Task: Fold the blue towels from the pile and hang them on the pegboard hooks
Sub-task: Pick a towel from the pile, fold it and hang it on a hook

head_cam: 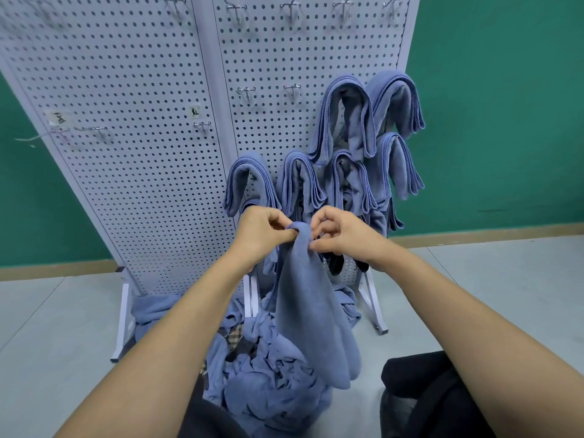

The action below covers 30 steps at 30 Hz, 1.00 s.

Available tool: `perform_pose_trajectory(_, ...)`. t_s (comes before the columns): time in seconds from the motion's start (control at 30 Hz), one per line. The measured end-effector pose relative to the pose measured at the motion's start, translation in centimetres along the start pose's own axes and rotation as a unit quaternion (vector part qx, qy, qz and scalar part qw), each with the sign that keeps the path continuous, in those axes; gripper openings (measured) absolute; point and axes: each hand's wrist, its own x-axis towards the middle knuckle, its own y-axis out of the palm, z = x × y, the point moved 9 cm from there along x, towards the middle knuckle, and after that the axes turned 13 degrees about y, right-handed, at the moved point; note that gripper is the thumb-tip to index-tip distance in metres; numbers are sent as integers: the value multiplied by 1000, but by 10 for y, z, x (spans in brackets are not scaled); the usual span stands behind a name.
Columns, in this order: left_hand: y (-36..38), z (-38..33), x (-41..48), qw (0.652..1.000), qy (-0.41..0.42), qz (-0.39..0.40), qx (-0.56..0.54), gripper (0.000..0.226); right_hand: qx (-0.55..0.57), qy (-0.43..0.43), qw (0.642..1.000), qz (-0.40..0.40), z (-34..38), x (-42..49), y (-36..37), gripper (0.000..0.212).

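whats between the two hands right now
In the head view, the bunched top of a blue towel sits between the left hand and the right hand; both pinch it.

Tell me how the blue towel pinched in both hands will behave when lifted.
Probably floppy: the towel droops straight down from the left hand and right hand. Likely light, since fingertip pinches carry it. It should drape rather than slip, judging by the hung towels arched on the pegboard.
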Motion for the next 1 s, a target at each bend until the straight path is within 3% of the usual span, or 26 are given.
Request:
perform_pose_trajectory(0.13, -11, -1, 0, 999, -1, -41, -15, 23, -29, -13, 999, 6, 5, -4, 1, 12)
perform_pose_trajectory(0.27, -15, 5, -1, 990, -40, -46, -124, 19, -39, 30, 998, 38, -1, -6, -3, 18)
perform_pose_trajectory(0.37, -14, 14, -2, 974, -85, -59, -200, 20, -143, 79, 984, 76, -15, -6, -2, 23)
perform_pose_trajectory(0.47, -13, 19, -6, 971, -117, -19, -208, 13, -232, 78, 969, -39, -22, 1, -26, 20)
perform_pose_trajectory(0.53, -4, 16, -12, 972, -131, 70, -180, 9, -192, 35, 969, -149, -13, 2, -46, 24)
perform_pose_trajectory(0.63, 16, 12, -27, 956, -150, 228, -103, 27, -111, -14, 959, -261, 0, -1, -62, 24)
perform_pose_trajectory(0.73, 37, 13, -45, 924, -167, 345, -5, 22, 20, -20, 955, -296, 2, -3, -67, 19)
perform_pose_trajectory(0.83, 51, 22, -46, 924, -183, 335, -17, 12, 141, -32, 955, -260, 6, 2, -59, 19)
perform_pose_trajectory(0.9, 58, 23, -47, 926, -212, 291, -109, 12, 163, -38, 954, -248, 8, 7, -54, 20)
perform_pose_trajectory(0.93, 63, 22, -47, 917, -226, 278, -176, 17, 172, -43, 954, -242, 9, 9, -51, 19)
perform_pose_trajectory(1.0, 69, 25, -49, 897, -254, 269, -240, 52, 187, -54, 955, -225, 12, 12, -45, 15)
